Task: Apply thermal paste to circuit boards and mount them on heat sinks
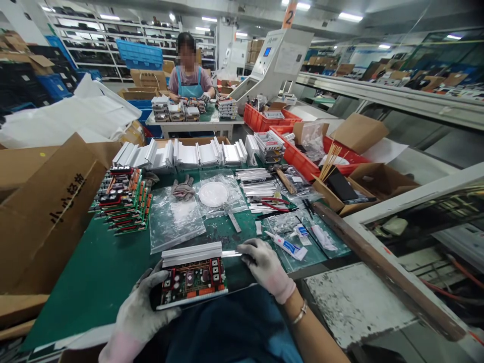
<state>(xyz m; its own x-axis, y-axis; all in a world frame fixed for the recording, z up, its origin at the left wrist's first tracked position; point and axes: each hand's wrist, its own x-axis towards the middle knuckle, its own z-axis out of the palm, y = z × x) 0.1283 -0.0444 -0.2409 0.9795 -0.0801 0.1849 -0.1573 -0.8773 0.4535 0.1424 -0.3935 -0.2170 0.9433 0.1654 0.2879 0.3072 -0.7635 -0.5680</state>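
Note:
In a pale work glove, my left hand (141,301) grips the left end of a circuit board in a metal housing (194,276), tilted toward me at the table's near edge. A ribbed white heatsink wall runs along the housing's far side. My right hand (264,264), also gloved, pinches a thin metal strip (230,253) whose other end meets the housing's right end. Whether the strip is inside the housing I cannot tell. Beyond lie a small metal scraper (233,220), a plastic bag (177,217) and a white round disc (214,194).
Stacked circuit boards (124,201) stand at the left beside a large cardboard box (53,217). White metal housings (198,153) line the back. Metal strips (257,184), red-handled pliers (278,204) and glue tubes (287,245) lie right. A co-worker (191,75) sits at another table.

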